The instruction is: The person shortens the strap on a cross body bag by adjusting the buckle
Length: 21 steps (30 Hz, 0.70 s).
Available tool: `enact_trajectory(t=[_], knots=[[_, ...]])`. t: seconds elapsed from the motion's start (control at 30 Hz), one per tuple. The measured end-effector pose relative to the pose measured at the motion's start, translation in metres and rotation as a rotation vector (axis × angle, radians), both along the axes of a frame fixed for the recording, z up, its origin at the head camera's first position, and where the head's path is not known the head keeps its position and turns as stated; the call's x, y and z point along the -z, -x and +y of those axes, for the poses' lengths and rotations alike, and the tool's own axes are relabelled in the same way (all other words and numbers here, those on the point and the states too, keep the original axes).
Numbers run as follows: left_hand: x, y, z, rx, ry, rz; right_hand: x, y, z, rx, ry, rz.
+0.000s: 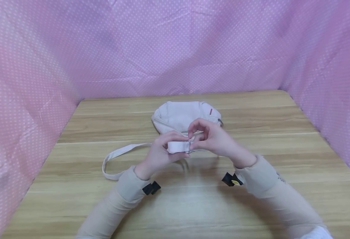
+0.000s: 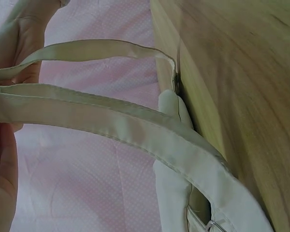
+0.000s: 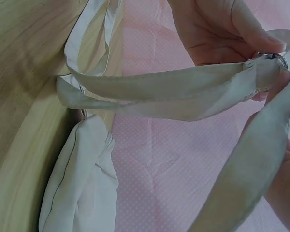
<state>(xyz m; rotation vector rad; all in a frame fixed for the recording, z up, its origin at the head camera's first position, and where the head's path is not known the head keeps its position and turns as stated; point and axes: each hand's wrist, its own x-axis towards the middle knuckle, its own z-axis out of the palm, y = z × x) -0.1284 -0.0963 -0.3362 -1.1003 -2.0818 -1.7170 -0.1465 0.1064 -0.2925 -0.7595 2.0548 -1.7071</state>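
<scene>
A white fabric bag (image 1: 182,114) lies on the table beyond both hands, with a small red tag on its right side. My left hand (image 1: 160,154) grips a folded length of the bag's strap (image 1: 177,146) between thumb and fingers. At the end of that fold sits a metal strap slider (image 3: 279,59), which the left thumb touches in the right wrist view. My right hand (image 1: 215,137) pinches the strap right beside the slider, thumb and fingertips together. Raised from the table, two lengths of strap (image 2: 96,113) run from the hands toward the bag in the left wrist view.
A loop of loose strap (image 1: 106,166) lies on the wooden table (image 1: 73,186) to the left of the left forearm. Pink dotted curtains (image 1: 133,49) enclose the table at the back and both sides. Small black devices (image 1: 152,188) are worn on both wrists.
</scene>
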Motion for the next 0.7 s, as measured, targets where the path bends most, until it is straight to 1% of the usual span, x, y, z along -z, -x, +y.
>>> enact_trajectory(t=[0.1, 0.27, 0.4, 0.5, 0.6, 0.7], knots=[[0.001, 0.0, 0.0, -0.008, -0.014, 0.001, 0.001, 0.0, 0.0, 0.002, -0.028, 0.034], [-0.001, -0.001, -0.002, -0.026, -0.039, -0.035, 0.012, 0.003, 0.01, 0.002, -0.126, 0.149], [-0.001, 0.0, -0.004, -0.029, -0.051, -0.057, 0.024, 0.007, 0.021, -0.033, -0.163, 0.168], [-0.002, 0.001, -0.004, -0.024, -0.055, -0.064, 0.029, 0.009, 0.026, -0.034, -0.149, 0.154], [-0.001, 0.002, -0.004, -0.02, -0.044, -0.054, 0.028, 0.009, 0.026, 0.001, -0.12, 0.153], [-0.001, 0.002, -0.003, -0.031, -0.015, -0.02, 0.023, 0.008, 0.023, 0.037, -0.103, 0.164]])
